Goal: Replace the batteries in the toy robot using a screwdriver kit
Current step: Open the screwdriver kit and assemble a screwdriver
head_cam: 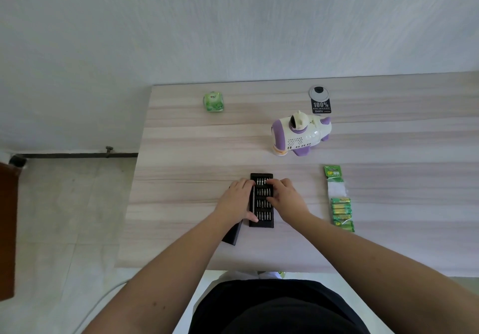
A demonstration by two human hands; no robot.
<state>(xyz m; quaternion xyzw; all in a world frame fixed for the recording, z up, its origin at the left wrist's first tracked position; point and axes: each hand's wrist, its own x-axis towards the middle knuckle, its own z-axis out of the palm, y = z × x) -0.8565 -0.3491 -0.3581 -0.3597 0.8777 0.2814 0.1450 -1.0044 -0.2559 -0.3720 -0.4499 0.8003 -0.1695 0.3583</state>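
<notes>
**Both hands on the open bit tray, near the table's front edge**

The right hand [285, 199] lies over the right side of the bit tray [261, 200], fingers curled onto the upper rows of bits; whether they pinch a bit or only touch the rows cannot be told. The left hand [237, 200] holds the tray's left side, fingers bent over its upper left edge and the thumb pressed on the lower rows. A thin grey rod lies along the tray's left channel, mostly hidden by that hand.

The tray sits upright in view, long side running away from the person. Just to its left, partly under the left wrist, the dark cover [232, 234] lies tilted, apart from the table's front edge.

Farther out, the toy [300, 134] stands on the table [181, 178] beyond the tray and a little to the right, well apart from both hands, with bare wood between. The battery pack [340, 200] lies to the right of the tray, with a strip of bare wood between it and the right forearm. A green packet [213, 101] sits near the far edge, left of centre; a dark tag [321, 107] and a round grommet [318, 92] lie behind the toy. The table's left edge runs left of the hands, with floor beyond it.
</notes>
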